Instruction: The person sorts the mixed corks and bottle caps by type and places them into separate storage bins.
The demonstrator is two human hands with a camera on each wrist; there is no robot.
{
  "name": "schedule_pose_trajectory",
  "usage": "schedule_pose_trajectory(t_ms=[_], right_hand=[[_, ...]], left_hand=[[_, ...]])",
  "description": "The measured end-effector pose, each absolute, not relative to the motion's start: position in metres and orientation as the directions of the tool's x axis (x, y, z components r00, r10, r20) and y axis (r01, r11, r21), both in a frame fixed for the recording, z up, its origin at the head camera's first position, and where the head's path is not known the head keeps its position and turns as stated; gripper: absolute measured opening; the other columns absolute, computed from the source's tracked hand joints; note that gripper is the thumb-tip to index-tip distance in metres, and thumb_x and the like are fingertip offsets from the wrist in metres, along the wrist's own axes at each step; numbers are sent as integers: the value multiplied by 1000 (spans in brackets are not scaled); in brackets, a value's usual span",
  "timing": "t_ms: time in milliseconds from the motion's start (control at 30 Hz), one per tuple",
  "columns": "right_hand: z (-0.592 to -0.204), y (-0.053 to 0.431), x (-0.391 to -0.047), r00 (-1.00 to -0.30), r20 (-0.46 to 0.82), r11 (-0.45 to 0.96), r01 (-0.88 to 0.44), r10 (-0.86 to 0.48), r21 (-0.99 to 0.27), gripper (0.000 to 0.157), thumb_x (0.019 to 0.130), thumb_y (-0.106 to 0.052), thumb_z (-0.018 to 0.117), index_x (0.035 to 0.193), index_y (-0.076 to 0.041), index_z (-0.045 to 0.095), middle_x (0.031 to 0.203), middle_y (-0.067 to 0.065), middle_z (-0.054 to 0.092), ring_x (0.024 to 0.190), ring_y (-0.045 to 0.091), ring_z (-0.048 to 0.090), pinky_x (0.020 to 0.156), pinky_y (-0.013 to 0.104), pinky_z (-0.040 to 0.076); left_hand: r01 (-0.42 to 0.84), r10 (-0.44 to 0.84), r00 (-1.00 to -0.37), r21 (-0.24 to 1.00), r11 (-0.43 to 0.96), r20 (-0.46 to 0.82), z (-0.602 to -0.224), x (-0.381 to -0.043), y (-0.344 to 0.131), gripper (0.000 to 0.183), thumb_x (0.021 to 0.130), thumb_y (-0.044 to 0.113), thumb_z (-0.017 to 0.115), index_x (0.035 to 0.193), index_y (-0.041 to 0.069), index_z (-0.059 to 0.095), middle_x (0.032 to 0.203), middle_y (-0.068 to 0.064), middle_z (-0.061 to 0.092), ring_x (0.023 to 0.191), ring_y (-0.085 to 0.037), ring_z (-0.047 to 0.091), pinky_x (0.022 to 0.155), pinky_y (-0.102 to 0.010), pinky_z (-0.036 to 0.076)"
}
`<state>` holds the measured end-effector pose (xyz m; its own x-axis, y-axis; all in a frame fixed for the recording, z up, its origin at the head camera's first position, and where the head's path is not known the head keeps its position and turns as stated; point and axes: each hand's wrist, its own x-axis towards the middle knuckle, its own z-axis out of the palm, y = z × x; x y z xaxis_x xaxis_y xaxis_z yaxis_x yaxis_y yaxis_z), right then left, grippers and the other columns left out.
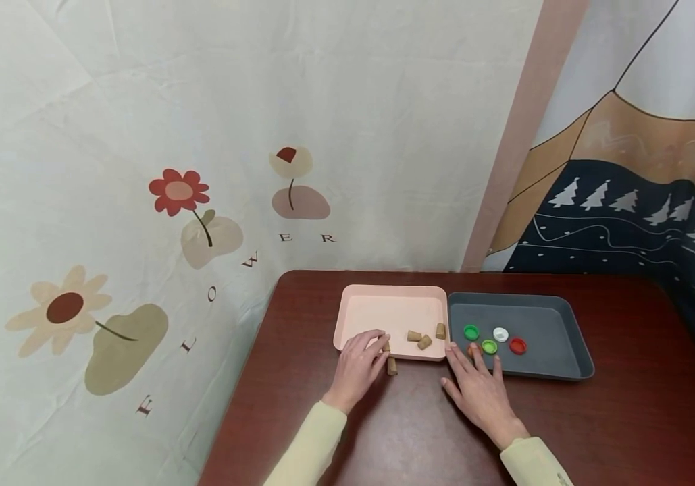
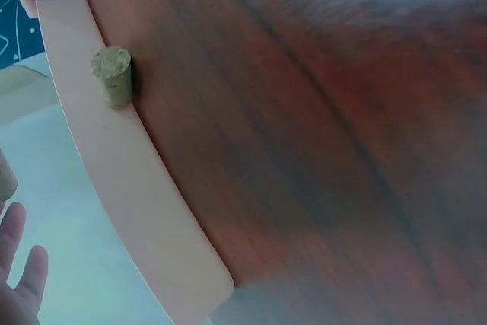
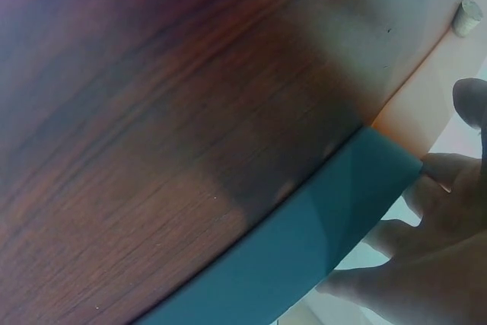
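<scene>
My left hand (image 1: 356,368) is over the near left part of the pink tray (image 1: 392,300), pinching a cork (image 1: 386,346) at its fingertips. That cork (image 2: 6,180) shows at the left edge of the left wrist view, partly cut off. Another cork (image 1: 392,366) stands on the table against the tray's near side. Three corks (image 1: 424,342) are inside the pink tray. My right hand (image 1: 481,395) has its fingers stretched over the near left corner of the grey tray (image 1: 517,307). An orange cap (image 1: 475,349) lies partly hidden beneath those fingers.
Inside the grey tray are a green cap (image 1: 471,332), a white cap (image 1: 501,334), a light green cap (image 1: 490,347) and a red cap (image 1: 518,345). Both trays sit side by side on the brown table (image 1: 408,432). Printed curtains (image 1: 383,135) hang behind the table.
</scene>
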<state>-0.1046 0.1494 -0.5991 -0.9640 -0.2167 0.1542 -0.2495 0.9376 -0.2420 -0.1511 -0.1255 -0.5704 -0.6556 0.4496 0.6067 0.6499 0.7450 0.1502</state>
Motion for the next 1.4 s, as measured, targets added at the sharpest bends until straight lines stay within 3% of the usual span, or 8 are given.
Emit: schedule_pose_trajectory(t_ms=[400, 933, 1167, 1400], right_hand=[[-601, 149, -105, -965, 147, 938, -248, -217, -243, 67, 98, -41, 69, 154, -9, 51, 157, 10, 50, 148, 43, 37, 108, 80, 22], [-601, 149, -104, -967, 150, 942, -236, -205, -237, 67, 97, -41, 69, 154, -9, 51, 156, 10, 51, 147, 42, 40, 108, 80, 22], [-601, 149, -105, -968, 149, 941, -235, -204, -242, 67, 97, -41, 70, 153, -9, 52, 156, 10, 51, 146, 43, 40, 108, 80, 22], [-600, 149, -104, -965, 162, 941, -240, -205, -240, 66, 97, -41, 70, 153, -10, 52, 156, 9, 51, 146, 42, 40, 108, 79, 23]], left_hand=[[592, 407, -719, 189, 784, 563, -572, -177, -110, 31, 91, 16, 80, 121, 10, 77, 122, -3, 70, 115, -23, 64, 94, -43, 51], [398, 309, -899, 287, 871, 309, -584, -202, -88, 24, 91, 19, 80, 114, 13, 80, 112, -2, 72, 110, -23, 66, 96, -45, 51], [344, 269, -926, 301, 889, 263, -588, -206, -80, 24, 89, 19, 80, 113, 15, 80, 107, -1, 72, 104, -23, 68, 99, -46, 49], [325, 271, -938, 274, 905, 215, -586, -208, -76, 29, 89, 22, 79, 118, 17, 78, 114, -1, 73, 109, -25, 67, 104, -52, 45]])
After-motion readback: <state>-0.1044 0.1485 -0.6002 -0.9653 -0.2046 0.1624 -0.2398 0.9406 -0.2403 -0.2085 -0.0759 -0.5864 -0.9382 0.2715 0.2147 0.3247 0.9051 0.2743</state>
